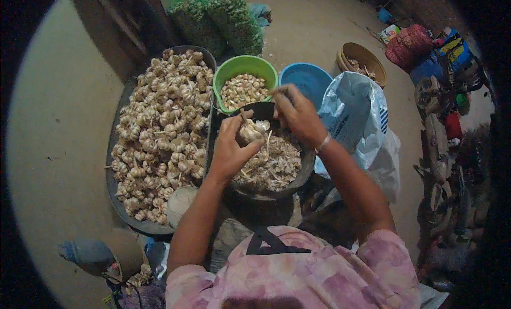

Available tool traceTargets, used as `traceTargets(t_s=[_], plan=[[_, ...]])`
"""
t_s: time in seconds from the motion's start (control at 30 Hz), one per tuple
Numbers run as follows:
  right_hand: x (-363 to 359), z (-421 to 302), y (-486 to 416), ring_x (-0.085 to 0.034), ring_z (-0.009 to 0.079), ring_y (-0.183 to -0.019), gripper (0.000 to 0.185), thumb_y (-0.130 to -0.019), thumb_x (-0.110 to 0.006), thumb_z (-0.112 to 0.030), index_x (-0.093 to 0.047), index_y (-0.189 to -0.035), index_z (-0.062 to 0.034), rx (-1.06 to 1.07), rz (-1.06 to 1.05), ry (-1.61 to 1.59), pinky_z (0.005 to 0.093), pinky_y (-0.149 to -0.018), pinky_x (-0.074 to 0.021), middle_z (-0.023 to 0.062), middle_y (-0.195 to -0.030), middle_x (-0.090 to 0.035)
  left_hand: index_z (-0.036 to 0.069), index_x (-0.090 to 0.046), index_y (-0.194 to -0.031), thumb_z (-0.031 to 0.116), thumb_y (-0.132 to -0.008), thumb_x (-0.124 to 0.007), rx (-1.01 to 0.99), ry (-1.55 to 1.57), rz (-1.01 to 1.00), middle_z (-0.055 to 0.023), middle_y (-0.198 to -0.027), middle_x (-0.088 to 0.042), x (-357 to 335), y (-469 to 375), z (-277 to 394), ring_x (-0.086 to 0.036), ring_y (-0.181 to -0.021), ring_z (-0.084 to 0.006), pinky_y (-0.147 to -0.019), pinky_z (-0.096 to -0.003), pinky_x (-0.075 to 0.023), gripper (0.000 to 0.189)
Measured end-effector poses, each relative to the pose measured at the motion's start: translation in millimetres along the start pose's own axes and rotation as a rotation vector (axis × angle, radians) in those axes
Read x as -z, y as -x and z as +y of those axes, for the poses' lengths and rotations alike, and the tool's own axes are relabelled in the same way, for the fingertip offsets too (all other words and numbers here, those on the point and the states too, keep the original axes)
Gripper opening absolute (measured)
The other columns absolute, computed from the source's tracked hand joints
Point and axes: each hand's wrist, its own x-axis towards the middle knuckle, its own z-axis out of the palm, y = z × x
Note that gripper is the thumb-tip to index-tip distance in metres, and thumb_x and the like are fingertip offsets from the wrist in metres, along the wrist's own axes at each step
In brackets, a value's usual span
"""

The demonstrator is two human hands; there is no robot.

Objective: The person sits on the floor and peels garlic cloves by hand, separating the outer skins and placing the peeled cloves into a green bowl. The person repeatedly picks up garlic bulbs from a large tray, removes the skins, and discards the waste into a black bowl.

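Observation:
My left hand holds a partly opened garlic bulb, its dry stem pointing up between thumb and fingers. My right hand is raised just right of the bulb, close to the green bowl's rim. Its fingers are bent and blurred, so whether they hold anything is unclear. Beneath both hands, a dark tub contains papery garlic skins and stem bits. Separated garlic cloves lie in the green plastic bowl beyond. To the left, a long dark tub is heaped with whole garlic bulbs.
A blue basin stands beside the green bowl, partly behind a pale plastic bag. Farther right are brown bowls with scraps. Green mesh sacks stand at the back. Assorted clutter lines the right side.

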Motion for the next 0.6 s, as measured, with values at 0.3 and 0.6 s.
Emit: traceTargets(t_s=[0.3, 0.6], plan=[[-11.3, 29.2, 67.6, -0.056, 0.0129, -0.073, 0.029, -0.098, -0.053, -0.033, -0.049, -0.102, -0.0046, -0.170, -0.195, -0.142, 0.0311, -0.065, -0.0465, 0.0081, -0.080, -0.058, 0.001, -0.051, -0.131, 0.004, -0.072, -0.079, -0.136, 0.143, -0.331, -0.0067, -0.118, -0.052, -11.4, 2.4, -7.1, -0.056, -0.110, -0.0165, -0.092, -0.0312, -0.0495, 0.065], [-19.1, 45.3, 77.8, -0.057, 0.0146, -0.086, 0.030, -0.100, -0.048, -0.033, -0.051, -0.106, -0.0040, -0.092, -0.129, -0.163, 0.0330, -0.077, -0.0471, 0.0098, -0.093, -0.058, 0.002, -0.052, -0.131, 0.005, -0.072, -0.080, -0.034, 0.074, -0.294, -0.0075, -0.120, -0.057, -16.7, 7.0, -2.5, -0.060, -0.102, -0.0141, -0.087, -0.0289, -0.0516, 0.065]])
